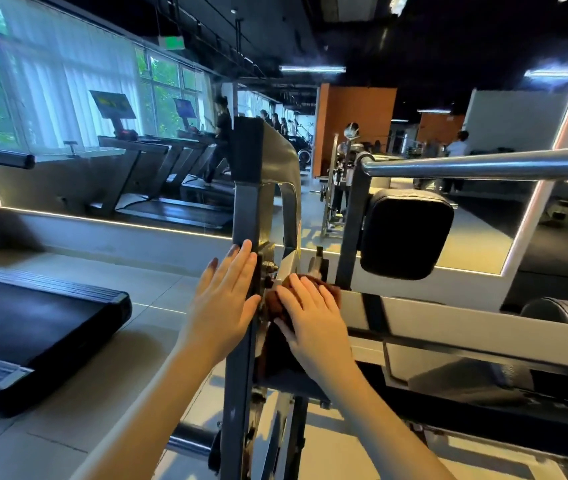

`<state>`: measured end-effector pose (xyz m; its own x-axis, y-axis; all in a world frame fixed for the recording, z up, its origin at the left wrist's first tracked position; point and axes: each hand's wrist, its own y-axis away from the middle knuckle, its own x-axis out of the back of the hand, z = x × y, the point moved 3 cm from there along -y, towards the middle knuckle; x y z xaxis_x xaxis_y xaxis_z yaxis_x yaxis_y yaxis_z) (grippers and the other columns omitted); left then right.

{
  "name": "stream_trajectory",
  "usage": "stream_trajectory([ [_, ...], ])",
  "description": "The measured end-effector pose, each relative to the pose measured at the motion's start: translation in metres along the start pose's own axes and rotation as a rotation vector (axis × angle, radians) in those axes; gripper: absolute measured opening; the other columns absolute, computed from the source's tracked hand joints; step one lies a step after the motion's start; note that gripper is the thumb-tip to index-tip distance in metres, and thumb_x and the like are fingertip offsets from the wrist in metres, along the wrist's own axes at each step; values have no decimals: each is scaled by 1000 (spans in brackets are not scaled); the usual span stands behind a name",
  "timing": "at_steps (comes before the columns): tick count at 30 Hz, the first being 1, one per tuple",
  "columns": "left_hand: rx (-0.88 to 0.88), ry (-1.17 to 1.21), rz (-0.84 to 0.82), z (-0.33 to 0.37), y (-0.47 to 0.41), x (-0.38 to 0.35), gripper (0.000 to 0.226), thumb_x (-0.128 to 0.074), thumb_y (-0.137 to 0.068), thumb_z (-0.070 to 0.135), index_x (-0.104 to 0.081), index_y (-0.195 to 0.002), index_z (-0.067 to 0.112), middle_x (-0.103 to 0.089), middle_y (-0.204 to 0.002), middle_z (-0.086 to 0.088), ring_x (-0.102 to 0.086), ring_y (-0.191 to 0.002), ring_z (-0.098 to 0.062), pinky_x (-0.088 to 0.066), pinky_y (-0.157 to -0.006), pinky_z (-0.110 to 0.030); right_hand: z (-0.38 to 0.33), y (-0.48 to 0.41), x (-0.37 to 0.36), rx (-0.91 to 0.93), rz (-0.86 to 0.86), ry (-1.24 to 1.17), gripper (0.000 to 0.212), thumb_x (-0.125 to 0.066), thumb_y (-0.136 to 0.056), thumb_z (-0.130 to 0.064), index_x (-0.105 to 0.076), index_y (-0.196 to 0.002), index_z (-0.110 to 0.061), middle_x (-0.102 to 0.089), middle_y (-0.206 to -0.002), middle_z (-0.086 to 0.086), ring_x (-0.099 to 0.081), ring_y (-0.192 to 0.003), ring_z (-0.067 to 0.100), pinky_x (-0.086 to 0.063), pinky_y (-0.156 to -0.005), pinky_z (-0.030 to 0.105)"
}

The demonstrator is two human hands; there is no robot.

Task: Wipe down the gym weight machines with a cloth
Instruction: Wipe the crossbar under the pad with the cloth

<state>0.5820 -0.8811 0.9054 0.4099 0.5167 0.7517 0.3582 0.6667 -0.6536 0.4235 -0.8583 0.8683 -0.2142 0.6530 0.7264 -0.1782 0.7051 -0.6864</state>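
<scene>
Brown cloth [331,292] lies bunched under the right hand [310,323], whose straight fingers press it flat against the weight machine's pale beam [449,317], just right of the dark upright post [244,188]. Darker folds of the cloth hang below the palm. The left hand [227,306] rests flat, fingers straight, on the post's left face. A green ceiling sign [171,43] far behind the post is too blurred to read.

pale grey tiled floor [78,410], black treadmill deck [33,317] resting on it at left, grey steel weight machine frame [244,202] standing just beside
</scene>
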Motion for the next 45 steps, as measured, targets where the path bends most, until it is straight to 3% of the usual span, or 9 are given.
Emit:
stream_trajectory([
  [2,-23,-36,23,-4,0,0,61,-35,-95,37,-17,-148,12,-10,-155,1,0,-142,-8,-11,-113,-45,15,-4,3,41,11,17,44,-65,-87,-40,-57,-126,-22,-60,-131,0,-54,-124,21,-37,-108,38],
  [6,-65,-62,40,-8,0,3,60,-28,-93,38,-29,-147,11,-13,-154,2,-4,-141,-8,-12,-112,-47,6,-36,3,-223,-7,-41,30,-53,-93,-41,-56,-117,-22,-62,-111,-4,-56,-109,20,-37,-100,36],
  [13,-69,-67,53,-9,1,4,59,-27,-94,39,-31,-146,12,-15,-153,3,-14,-141,-13,-11,-111,-48,-3,-4,-2,-50,71,66,50,-61,-85,-42,-56,-127,-15,-59,-131,6,-52,-127,26,-32,-110,42],
  [18,-82,-79,37,-8,1,7,59,-26,-95,40,-29,-147,13,-12,-154,4,-9,-141,-10,-6,-112,-45,-14,-27,-5,-284,52,22,40,-52,-90,-42,-56,-121,-17,-59,-124,3,-50,-124,26,-29,-111,47],
  [23,-63,-83,31,-6,2,6,60,-39,-94,36,-30,-147,11,-20,-156,-2,-11,-141,-14,-7,-112,-45,0,-6,-2,-75,65,86,45,-63,-87,-39,-58,-128,-19,-58,-134,3,-49,-130,26,-29,-111,43],
  [28,-60,-67,36,-4,2,4,60,-49,-96,31,-27,-148,11,-8,-155,1,-7,-142,-15,-3,-113,-44,9,-8,3,-384,106,113,42,-68,-84,-35,-60,-122,-20,-57,-130,11,-46,-129,33,-31,-110,52],
  [34,-16,-108,47,3,1,-3,67,-59,-91,30,-30,-147,7,-22,-156,-8,-12,-141,-20,-9,-113,-46,2,11,5,-86,104,77,44,-70,-84,-30,-59,-126,-20,-57,-136,3,-49,-131,25,-31,-111,42],
  [40,-44,-211,107,5,1,-4,68,-70,-82,30,-43,-140,4,-38,-149,-13,-26,-139,-25,-18,-109,-53,11,11,9,-339,146,72,44,-67,-86,-30,-59,-127,-18,-57,-136,5,-45,-133,29,-22,-113,44],
  [45,-228,-299,91,29,0,-13,57,-38,-92,37,-42,-140,7,-38,-149,-12,-34,-139,-28,-16,-114,-46,29,22,16,-209,111,84,44,-60,-90,-37,-57,-132,-22,-52,-142,0,-34,-141,31,-22,-116,52],
])
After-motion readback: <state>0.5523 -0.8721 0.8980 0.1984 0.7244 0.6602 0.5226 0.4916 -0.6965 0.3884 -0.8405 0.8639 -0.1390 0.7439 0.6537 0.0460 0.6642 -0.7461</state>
